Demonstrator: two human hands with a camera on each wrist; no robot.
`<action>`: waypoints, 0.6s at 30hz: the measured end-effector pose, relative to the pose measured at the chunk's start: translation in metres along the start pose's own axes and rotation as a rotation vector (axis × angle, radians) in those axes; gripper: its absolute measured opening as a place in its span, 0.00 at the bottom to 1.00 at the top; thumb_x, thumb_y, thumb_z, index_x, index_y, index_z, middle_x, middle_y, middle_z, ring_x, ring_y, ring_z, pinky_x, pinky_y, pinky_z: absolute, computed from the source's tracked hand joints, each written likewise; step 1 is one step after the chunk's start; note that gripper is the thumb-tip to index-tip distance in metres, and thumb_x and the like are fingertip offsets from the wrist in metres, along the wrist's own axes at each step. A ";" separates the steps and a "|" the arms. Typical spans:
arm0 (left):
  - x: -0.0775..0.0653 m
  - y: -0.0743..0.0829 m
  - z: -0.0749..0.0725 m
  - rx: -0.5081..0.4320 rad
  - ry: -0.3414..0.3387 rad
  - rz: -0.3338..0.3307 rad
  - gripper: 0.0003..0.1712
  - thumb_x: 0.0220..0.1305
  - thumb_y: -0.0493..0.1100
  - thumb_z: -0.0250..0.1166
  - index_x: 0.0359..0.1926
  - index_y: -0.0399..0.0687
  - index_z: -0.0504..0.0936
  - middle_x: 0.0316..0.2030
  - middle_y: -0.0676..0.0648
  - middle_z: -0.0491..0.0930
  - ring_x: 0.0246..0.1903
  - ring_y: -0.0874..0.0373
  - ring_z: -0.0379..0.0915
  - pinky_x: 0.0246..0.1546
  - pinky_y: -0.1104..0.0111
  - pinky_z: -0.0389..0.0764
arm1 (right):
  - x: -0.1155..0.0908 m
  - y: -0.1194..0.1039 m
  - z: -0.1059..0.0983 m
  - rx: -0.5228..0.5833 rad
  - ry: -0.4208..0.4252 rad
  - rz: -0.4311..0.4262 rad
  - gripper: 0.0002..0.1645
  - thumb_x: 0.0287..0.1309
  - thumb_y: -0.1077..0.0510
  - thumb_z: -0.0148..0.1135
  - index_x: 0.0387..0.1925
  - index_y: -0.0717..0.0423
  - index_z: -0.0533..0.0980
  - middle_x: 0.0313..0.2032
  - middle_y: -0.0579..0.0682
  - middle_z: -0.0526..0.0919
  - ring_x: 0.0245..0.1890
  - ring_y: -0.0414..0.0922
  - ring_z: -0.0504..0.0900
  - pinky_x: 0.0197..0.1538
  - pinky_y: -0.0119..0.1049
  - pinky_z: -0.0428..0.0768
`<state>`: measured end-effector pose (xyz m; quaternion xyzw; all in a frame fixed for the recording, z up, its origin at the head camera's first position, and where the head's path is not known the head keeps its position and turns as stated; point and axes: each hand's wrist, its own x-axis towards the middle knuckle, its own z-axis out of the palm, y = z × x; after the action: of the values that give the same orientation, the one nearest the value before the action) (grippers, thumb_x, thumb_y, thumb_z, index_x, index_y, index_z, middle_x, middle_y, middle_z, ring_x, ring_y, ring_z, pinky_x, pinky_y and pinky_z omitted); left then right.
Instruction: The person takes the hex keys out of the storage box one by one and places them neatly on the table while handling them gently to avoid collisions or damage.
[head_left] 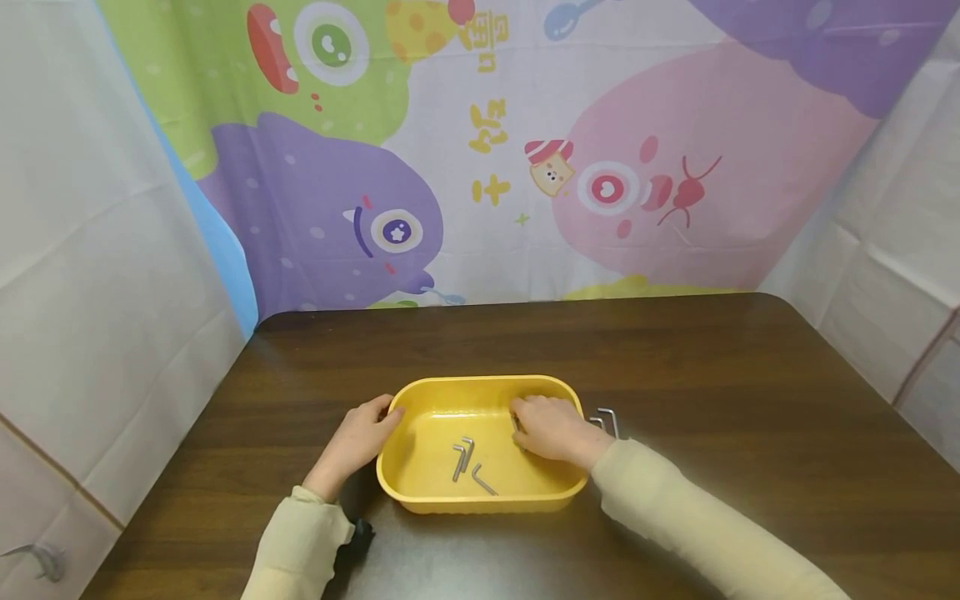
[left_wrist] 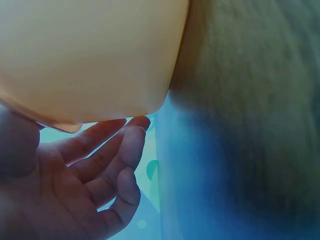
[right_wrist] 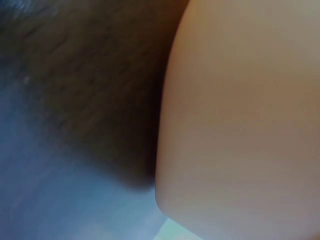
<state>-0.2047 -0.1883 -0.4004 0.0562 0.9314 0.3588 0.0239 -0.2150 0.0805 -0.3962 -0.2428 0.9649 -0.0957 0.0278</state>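
Tray [head_left: 480, 505] low in the centre of the frame, three bent hex keys [head_left: 458, 467] lying on its floor

Left hand [head_left: 362, 435] grips the left rim, thumb inside and fingers outside; a steady hold there should stop any sliding. Right hand [head_left: 551, 427] reaches into the right end, its fingers drawn narrow, seemingly around another key [head_left: 516, 422] that is mostly hidden. A light pinch near mid-shaft, with the wrist lifted over the rim, looks the tidiest way to handle it. Right of centre, at least two more keys [head_left: 615, 425] rest on the dark surface [head_left: 712, 367], partly behind the right sleeve [head_left: 660, 492], which could brush them. Patterned cloth [head_left: 495, 225] fills the upper frame
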 end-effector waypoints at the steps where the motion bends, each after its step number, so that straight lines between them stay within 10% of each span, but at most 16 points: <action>1: 0.000 0.000 0.000 0.001 0.002 0.000 0.13 0.66 0.46 0.51 0.41 0.41 0.75 0.25 0.47 0.73 0.25 0.58 0.67 0.28 0.69 0.69 | 0.000 0.000 0.000 0.002 -0.001 0.001 0.10 0.51 0.55 0.62 0.27 0.53 0.69 0.25 0.48 0.73 0.28 0.45 0.72 0.32 0.44 0.72; 18: 0.000 0.000 -0.001 0.018 -0.006 0.000 0.14 0.66 0.46 0.51 0.43 0.40 0.75 0.27 0.46 0.75 0.26 0.58 0.67 0.29 0.69 0.69 | 0.000 0.000 0.001 0.017 -0.027 0.010 0.11 0.50 0.54 0.63 0.26 0.52 0.68 0.23 0.46 0.71 0.25 0.44 0.70 0.30 0.40 0.70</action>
<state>-0.2047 -0.1890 -0.3995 0.0575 0.9345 0.3504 0.0264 -0.2150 0.0800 -0.3968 -0.2389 0.9649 -0.1004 0.0432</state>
